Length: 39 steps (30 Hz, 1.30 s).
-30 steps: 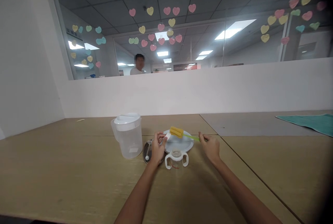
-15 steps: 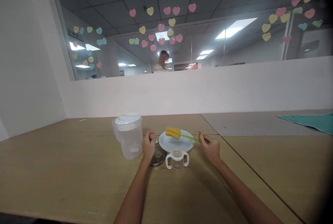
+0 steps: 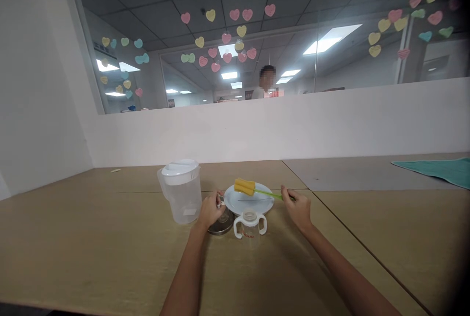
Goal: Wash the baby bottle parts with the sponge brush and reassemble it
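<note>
My right hand is closed round the green handle of a bottle brush. Its yellow sponge head is over a white plate. My left hand is closed, fingertips together at a small white piece above a round metal dish. Whether that piece is loose or part of the clear item in the dish, I cannot tell. In front of the plate stands a clear baby bottle upright, its neck uncovered, with a white two-handled ring round it.
Left of my left hand stands a clear plastic pitcher with a white lid. A green cloth lies at the far right. Behind the table, a white wall carries a window with heart-shaped notes; a person shows beyond the glass.
My left hand has tipped inward, its fingers lower and now at the white piece over the metal dish. My right hand and the brush are nearly still. The person beyond the glass has moved right.
</note>
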Each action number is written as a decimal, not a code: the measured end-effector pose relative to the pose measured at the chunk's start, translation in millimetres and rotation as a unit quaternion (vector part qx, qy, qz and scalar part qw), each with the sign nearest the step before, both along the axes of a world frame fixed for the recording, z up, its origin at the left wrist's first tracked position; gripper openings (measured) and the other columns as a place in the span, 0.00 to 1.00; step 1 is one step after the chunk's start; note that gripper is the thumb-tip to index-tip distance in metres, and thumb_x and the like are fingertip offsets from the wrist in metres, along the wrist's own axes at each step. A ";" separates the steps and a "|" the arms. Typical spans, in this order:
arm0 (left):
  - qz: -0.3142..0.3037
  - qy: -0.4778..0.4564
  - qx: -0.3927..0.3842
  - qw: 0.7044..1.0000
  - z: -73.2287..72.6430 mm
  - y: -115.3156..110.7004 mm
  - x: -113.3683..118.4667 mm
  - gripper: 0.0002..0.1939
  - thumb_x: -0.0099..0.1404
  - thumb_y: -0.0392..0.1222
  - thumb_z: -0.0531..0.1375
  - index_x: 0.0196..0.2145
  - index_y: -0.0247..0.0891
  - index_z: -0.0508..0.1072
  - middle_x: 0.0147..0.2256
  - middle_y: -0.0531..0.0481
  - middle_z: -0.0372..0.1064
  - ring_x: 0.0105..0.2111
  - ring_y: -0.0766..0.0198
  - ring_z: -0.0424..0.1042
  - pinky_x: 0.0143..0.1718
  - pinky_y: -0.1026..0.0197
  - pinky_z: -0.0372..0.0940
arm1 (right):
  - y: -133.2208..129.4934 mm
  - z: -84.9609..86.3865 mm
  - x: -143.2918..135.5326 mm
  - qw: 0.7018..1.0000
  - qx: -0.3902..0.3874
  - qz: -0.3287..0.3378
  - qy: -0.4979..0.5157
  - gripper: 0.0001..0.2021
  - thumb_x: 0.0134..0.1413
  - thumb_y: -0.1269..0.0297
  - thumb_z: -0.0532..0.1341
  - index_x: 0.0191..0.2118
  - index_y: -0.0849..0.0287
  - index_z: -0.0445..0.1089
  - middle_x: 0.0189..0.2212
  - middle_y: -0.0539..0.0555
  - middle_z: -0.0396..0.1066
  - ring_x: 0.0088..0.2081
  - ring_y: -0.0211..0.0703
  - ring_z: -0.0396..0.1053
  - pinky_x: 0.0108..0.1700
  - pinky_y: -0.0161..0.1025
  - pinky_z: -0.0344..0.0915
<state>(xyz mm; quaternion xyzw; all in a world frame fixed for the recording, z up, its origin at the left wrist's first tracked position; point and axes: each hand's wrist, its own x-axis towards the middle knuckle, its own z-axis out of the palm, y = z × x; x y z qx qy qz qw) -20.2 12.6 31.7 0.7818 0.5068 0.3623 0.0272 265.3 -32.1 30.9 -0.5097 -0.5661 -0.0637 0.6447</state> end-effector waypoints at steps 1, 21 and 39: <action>-0.006 0.004 -0.008 1.000 -0.1 0.0 -0.6 0.16 0.51 0.35 0.54 0.40 0.39 0.63 0.25 0.56 0.64 0.26 0.66 0.64 0.30 0.65 0.56 | -0.1 0.2 0.0 1.000 0.001 -0.001 0.000 0.25 0.55 0.53 0.50 0.13 0.63 0.61 0.14 0.47 0.50 0.19 0.31 0.49 0.24 0.31 0.48; -0.080 -0.008 -0.063 0.995 -5.2 0.9 -3.4 0.10 0.44 0.33 0.59 0.28 0.37 0.65 0.25 0.56 0.65 0.26 0.68 0.64 0.28 0.66 0.58 | 0.6 -1.7 2.1 1.000 -0.008 -0.012 -0.008 0.25 0.55 0.52 0.50 0.13 0.63 0.59 0.14 0.46 0.48 0.19 0.31 0.48 0.24 0.31 0.47; -0.236 0.046 0.145 0.960 -0.4 -47.6 74.0 0.24 0.55 0.58 0.55 0.41 0.37 0.70 0.33 0.44 0.69 0.36 0.56 0.66 0.43 0.53 0.59 | 4.0 -1.9 7.6 0.997 -0.036 -0.009 0.072 0.23 0.53 0.51 0.51 0.15 0.58 0.48 0.16 0.46 0.43 0.20 0.32 0.47 0.24 0.32 0.46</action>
